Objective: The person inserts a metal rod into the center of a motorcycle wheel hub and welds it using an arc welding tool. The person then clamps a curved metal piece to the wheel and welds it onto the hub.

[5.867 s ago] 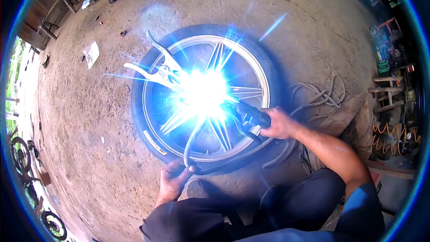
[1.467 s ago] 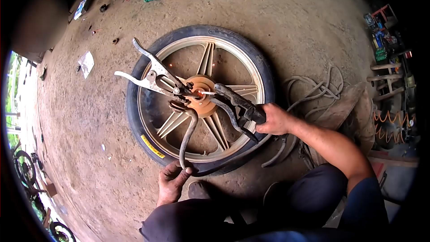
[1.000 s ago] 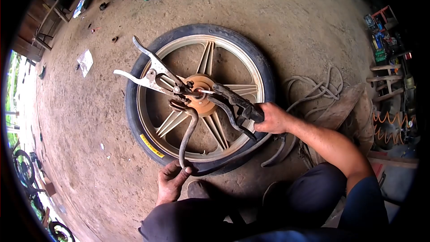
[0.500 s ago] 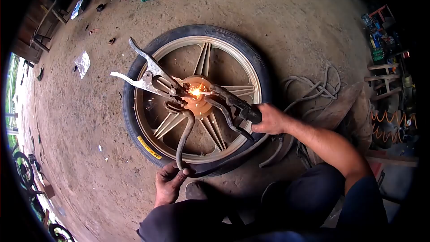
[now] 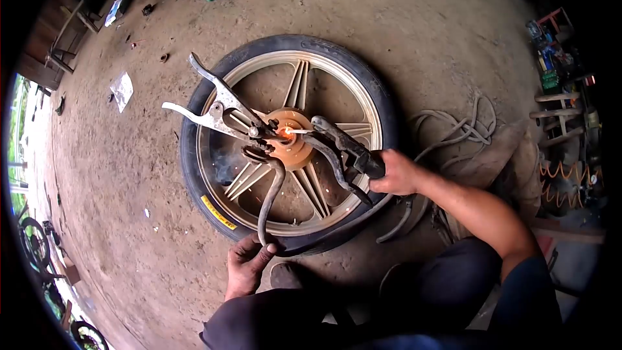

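On the floor ahead of my knees lay the wheel point(image 5: 298, 84), flat on its side. My right hand point(image 5: 396, 172) had the holder point(image 5: 353, 151) over the wheel's right part, fingers wrapped closed round the grip. Holder's long axis slanted from my fist up and left, nose toward the hub point(image 5: 291, 154). The rod point(image 5: 299, 131) stuck out of the nose, nearly level across the view, tip pointing left at the hub's middle, orange glow there. Couldn't tell if the tip touched.

Holder looked black and scuffed, with a bent lower arm; rod short, pale. Hub was orange-tan, spokes pale and ribbed, tyre point(image 5: 385, 116) black with a yellow label point(image 5: 218, 212). A few sparks, and bluish smoke point(image 5: 225, 165) left of the hub.

My left hand point(image 5: 246, 262) was at the tyre's near edge, thumb and fingers pinched on the grey cable point(image 5: 269, 198), which bent up to the clamp point(image 5: 223, 107). Clamp's worn silver handles spread in a V to the upper left; its dark end sat at the hub, exact bite unclear.
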### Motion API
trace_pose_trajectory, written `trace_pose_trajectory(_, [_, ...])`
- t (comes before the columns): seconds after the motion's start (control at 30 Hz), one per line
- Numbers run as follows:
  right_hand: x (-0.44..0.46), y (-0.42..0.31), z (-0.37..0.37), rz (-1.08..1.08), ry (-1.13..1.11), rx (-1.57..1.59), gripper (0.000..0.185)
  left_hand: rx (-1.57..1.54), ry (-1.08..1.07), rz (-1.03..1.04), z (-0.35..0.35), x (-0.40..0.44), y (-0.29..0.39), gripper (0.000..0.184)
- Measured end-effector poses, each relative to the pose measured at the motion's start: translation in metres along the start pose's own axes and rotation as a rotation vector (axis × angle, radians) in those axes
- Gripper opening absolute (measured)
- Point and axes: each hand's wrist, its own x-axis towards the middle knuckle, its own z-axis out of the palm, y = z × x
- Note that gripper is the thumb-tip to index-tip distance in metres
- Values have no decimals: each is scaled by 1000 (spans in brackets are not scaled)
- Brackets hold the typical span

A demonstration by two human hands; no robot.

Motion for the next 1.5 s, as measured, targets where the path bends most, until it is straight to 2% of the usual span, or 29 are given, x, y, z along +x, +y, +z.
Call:
trace_pose_trajectory(0.23, [-3, -4, -1, 18, 28, 167, 28, 8, 5, -14, 1, -1, 0, 17])
trace_pose_trajectory(1.0, [3, -5, 3, 94, 11, 72, 27, -11, -14, -6, 2, 0, 3, 19])
trace_pose_trajectory(1.23, [3, 6, 5, 57, -10, 23, 25, -3, -12, -10, 2, 0, 3, 19])
trace_pose_trajectory(1.3, [3, 18, 12, 260, -151, 626, 13, -15, -19, 2, 1, 0, 2, 17])
trace_pose_trajectory(1.33, [0, 11, 12, 260, -138, 920, 10, -15, -18, 2, 2, 0, 3, 17])
trace_pose_trajectory(1.43, [-1, 24, 20, 334, 46, 968, 12, -33, -15, -28, 3, 0, 4, 16])
trace_pose_trajectory(1.47, [-2, 27, 19, 335, 48, 971, 12, 0, 3, -22, 1, -1, 1, 16])
trace_pose_trajectory(1.5, [-2, 22, 13, 279, -65, 848, 12, -7, -2, -24, 1, -1, 2, 17])
